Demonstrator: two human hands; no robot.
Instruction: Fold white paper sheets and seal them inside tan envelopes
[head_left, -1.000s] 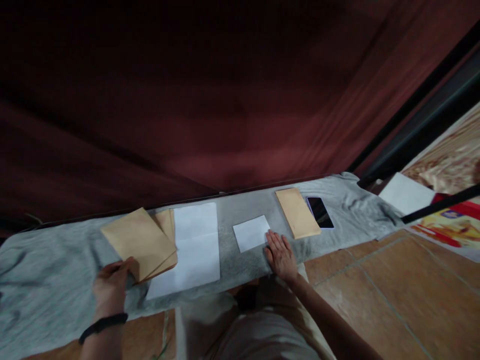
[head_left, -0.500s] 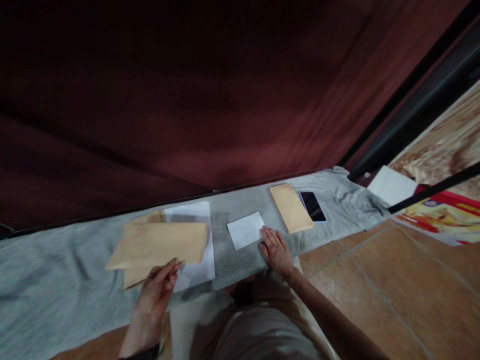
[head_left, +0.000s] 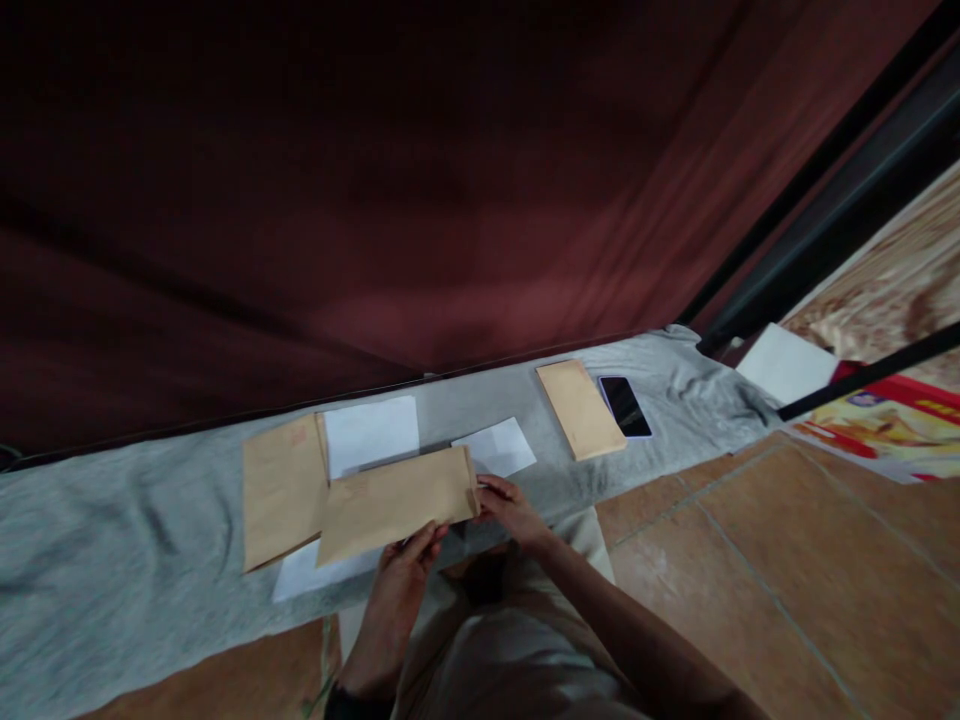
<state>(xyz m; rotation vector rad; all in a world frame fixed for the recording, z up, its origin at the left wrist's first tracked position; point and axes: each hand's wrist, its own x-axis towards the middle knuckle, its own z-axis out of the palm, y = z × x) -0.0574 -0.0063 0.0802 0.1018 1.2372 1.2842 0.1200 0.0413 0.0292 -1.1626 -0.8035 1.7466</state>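
Note:
A long brown envelope [head_left: 397, 497] is held up over the papers, slanting slightly up to the right. My left hand [head_left: 412, 562] pinches its lower edge, thumb on top. At its right end, my right hand [head_left: 511, 510] has its fingers closed on the edge by the flap; the fingertips are partly hidden. Behind that end lies a folded white sheet [head_left: 506, 447], partly covered. Larger white paper [head_left: 373, 432] shows above and below the held envelope. Left of it rests a stack of brown envelopes [head_left: 283, 490] with faint red print.
A grey cloth [head_left: 180, 510] covers the long narrow surface. Farther right lie another brown envelope [head_left: 581, 410] and a dark-screened phone [head_left: 626, 407]. A dark red curtain-like backdrop [head_left: 420, 250] rises behind. On the right are a black bar [head_left: 870, 370] and a tiled floor [head_left: 765, 560].
My left hand has carried the brown envelope to the right, partly over the white sheet. My right hand has left that sheet and come to the envelope's right end.

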